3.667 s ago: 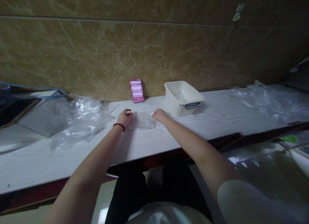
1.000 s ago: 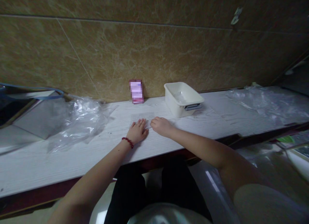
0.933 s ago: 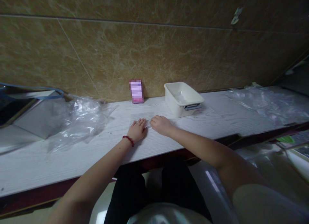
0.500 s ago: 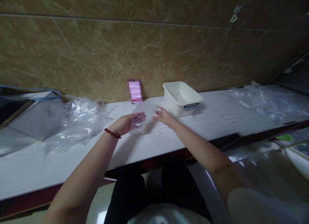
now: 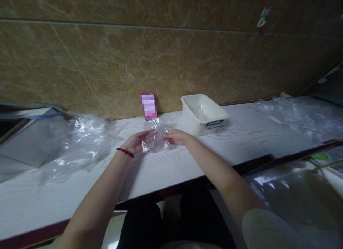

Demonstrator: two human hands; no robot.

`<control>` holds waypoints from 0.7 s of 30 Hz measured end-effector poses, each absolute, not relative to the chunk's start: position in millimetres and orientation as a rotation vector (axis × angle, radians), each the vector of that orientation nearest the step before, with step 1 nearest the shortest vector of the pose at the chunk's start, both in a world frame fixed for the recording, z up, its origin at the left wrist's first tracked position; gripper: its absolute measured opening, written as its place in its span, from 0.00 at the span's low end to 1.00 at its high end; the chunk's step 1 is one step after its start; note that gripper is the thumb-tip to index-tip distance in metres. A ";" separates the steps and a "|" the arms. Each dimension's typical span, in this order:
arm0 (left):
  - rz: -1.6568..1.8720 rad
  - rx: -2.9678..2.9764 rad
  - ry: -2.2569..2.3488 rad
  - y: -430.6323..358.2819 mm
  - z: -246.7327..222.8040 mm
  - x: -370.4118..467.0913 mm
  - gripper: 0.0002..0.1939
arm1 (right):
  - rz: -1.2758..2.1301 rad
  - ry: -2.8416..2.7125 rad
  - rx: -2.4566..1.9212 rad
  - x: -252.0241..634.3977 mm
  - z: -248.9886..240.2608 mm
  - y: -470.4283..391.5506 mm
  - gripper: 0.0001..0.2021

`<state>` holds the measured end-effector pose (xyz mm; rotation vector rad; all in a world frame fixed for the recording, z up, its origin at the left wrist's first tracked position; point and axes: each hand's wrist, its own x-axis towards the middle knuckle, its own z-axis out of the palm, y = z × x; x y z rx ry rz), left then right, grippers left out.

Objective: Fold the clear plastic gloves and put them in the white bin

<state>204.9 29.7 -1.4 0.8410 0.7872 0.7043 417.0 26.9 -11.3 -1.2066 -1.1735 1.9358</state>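
A crinkled clear plastic bag [image 5: 158, 143] is held over the white table between both hands. My left hand [image 5: 138, 141], with a red bracelet at the wrist, grips its left side. The fingers of my right hand [image 5: 175, 137] are closed on its right side. Just behind the bag, a phone [image 5: 149, 106] with a blurred screen leans against the wall. To the right of the phone stands a cream plastic bin [image 5: 197, 125] with a grey handle and some clear plastic inside.
Clear plastic bags [image 5: 85, 134] are heaped on the left beside a white box [image 5: 29, 145] with a blue strap. More clear plastic [image 5: 300, 113] lies at the right. The wall [image 5: 120, 63] runs behind the table [image 5: 166, 170].
My right hand has moved left and closed on the plastic bag, which is now more crumpled between the hands. The camera view has shifted slightly.
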 end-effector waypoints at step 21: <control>0.916 0.697 0.778 40.6 -20.5 197.4 0.09 | 1.692 -1.051 -1.150 410.9 -23.6 34.4 0.03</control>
